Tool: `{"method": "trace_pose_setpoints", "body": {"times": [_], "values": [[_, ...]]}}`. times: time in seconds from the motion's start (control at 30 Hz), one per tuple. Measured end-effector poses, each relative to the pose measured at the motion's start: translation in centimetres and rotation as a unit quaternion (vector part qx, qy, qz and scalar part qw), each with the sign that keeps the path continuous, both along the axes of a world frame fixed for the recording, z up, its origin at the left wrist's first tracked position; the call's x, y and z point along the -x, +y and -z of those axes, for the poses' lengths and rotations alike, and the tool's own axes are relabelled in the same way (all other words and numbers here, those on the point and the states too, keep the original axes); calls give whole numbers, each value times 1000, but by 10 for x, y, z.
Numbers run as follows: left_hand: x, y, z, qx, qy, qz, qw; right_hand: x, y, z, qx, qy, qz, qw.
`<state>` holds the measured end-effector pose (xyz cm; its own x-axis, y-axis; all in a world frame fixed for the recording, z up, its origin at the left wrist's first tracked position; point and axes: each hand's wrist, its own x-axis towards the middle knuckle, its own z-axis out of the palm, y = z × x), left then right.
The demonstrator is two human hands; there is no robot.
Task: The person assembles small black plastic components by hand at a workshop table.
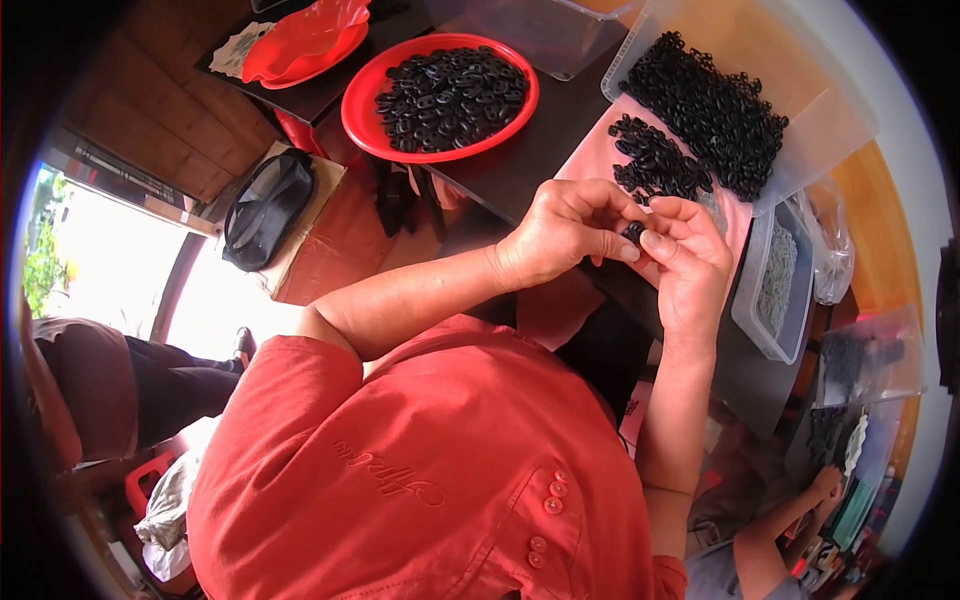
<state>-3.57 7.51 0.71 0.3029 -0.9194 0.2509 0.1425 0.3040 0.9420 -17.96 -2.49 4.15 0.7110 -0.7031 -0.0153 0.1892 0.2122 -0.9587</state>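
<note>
My left hand (pixel 565 235) and my right hand (pixel 692 250) meet above the table edge, thumbs and fingertips pinched together. Between them is a small black piece (pixel 633 231), partly covered by the fingers; its exact kind cannot be made out. Just beyond my hands, a loose pile of small black link-shaped parts (pixel 660 160) lies on a pink cloth (pixel 590 150). More black parts (pixel 710 110) fill a tipped clear plastic bin (pixel 820 135) behind it. To the left, a red round tray (pixel 365 118) carries a heap of black oval pieces (pixel 450 95).
A clear tub (pixel 745 300) of small grey metal parts stands right of my hands, near a clear plastic bag (pixel 832 250). A red wavy-edged dish (pixel 310 45) sits far left. A black bag (pixel 268 210) rests on a cardboard box (pixel 325 235). Another person's arms (pixel 790 530) show at lower right.
</note>
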Motion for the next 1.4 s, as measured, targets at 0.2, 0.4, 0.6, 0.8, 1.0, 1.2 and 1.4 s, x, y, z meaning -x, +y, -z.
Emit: {"method": "trace_pose_setpoints", "body": {"times": [0.2, 0.4, 0.6, 0.8, 1.0, 1.2, 1.4], "values": [[1, 0, 4, 82, -104, -25, 991, 5, -4, 4, -27, -38, -48, 998], [-4, 2, 0, 53, -116, -13, 992, 5, -4, 7, -30, -19, -57, 998], [-5, 0, 0, 33, -90, 21, 995, 4, 2, 10, -10, -42, -39, 998], [1, 1, 0, 22, 27, 33, 999, 4, 2, 11, -9, -52, -19, 998], [-1, 2, -5, -9, -8, 27, 1000, 7, 0, 12, 2, -52, -26, 998], [-3, 0, -1, 9, 1, 53, 999, 7, 5, 12, 57, -22, -27, 998], [-4, -1, 1, -25, -5, 48, 999, 12, -1, 22, 57, 30, -17, 998]]}}
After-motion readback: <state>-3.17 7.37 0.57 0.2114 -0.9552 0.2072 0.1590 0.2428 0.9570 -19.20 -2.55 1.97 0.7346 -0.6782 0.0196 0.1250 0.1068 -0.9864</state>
